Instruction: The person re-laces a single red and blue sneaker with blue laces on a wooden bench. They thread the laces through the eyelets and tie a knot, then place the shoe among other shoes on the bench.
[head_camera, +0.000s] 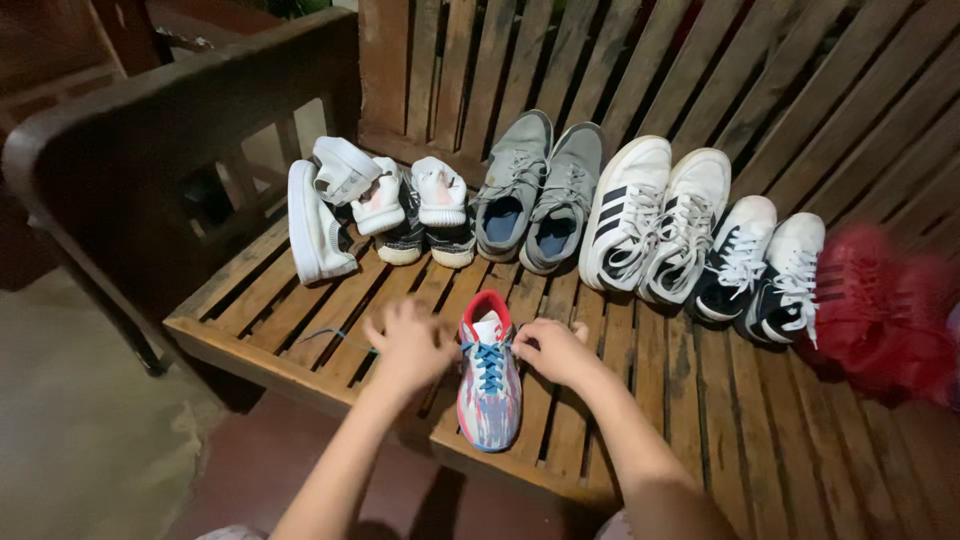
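Wooden slatted worktop (700, 400), seen from above. Landmark: one multicoloured shoe (489, 385) with blue laces (489, 365) and red collar, standing alone near the front edge, toe pointing toward the wearer of the camera.

Left hand (408, 342) just left of that shoe, blurred; fingers curled, seemingly pinching a lace end. A thin blue strand (325, 335) trails further left over the slats. Grip not fully certain because of the blur.

Right hand (553, 349) just right of the shoe, touching the upper near the eyelets, fingers bent inward; closed around the other lace end or merely pressing the side, cannot tell.

Behind the shoe, against the backrest, a row of other footwear: white shoes (345, 200) heaped at the far left, some on their sides; grey trainers (535, 195) directly behind; white trainers with dark stripes (655, 220) to the right behind; black-and-white trainers (760, 270) further right; red shoes (880, 310), blurred, at the far right.

Progress, as a judgement: laces threaded and crossed up the front, ends drawn out sideways, no bow visible. Lacing looks mostly done; knot not yet tied. Matching second shoe not in view.
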